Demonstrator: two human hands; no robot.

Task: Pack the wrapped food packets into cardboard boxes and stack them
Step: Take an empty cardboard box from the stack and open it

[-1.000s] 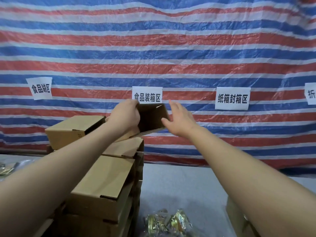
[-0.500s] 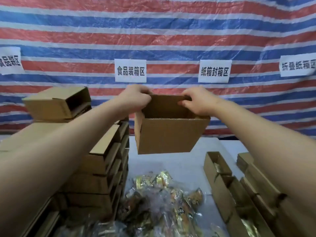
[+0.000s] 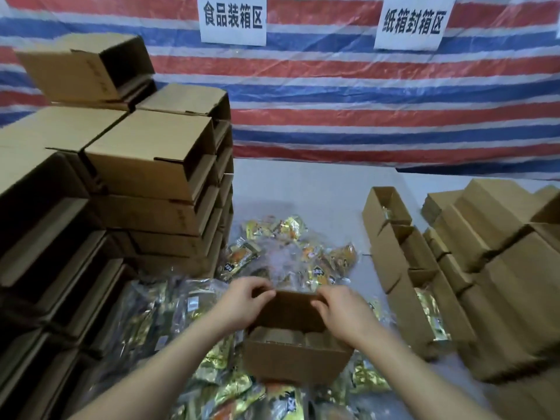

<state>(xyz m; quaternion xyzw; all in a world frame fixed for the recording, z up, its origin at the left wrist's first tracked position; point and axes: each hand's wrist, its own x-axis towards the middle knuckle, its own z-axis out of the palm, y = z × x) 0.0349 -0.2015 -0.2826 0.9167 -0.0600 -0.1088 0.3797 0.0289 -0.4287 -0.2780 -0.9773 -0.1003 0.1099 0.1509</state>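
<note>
Nearest the camera, two bare forearms reach in from the lower edge, and both hands hold one open cardboard box point(image 3: 295, 356) above the heap of wrapped food packets point(image 3: 272, 256). The left hand point(image 3: 242, 301) has its fingers curled over the box's far left rim, thumb hooked inside; the right hand point(image 3: 339, 310) grips the far right rim the same way, so neither hand is open. The box's mouth faces up and its inside is dark; whether anything lies in it cannot be told. The packets, gold and orange under clear crinkled plastic, spread across the grey bench point(image 3: 303, 183) from the lower edge up past the hands, many blurred. To the left a tall stack of empty boxes point(image 3: 145, 165) lies on its side with open ends facing right, its near part cut off by the frame edge. To the right a row of open boxes point(image 3: 403, 262) runs away from the viewer, some with gold packets showing inside, and just beyond them sits another stack of boxes point(image 3: 497, 256), cut off at the right edge. Bare bench shows only between the packet heap and the back. Behind hangs a red, white and blue striped tarpaulin point(image 3: 363, 95) carrying two white paper signs point(image 3: 232, 19) with black Chinese characters.
</note>
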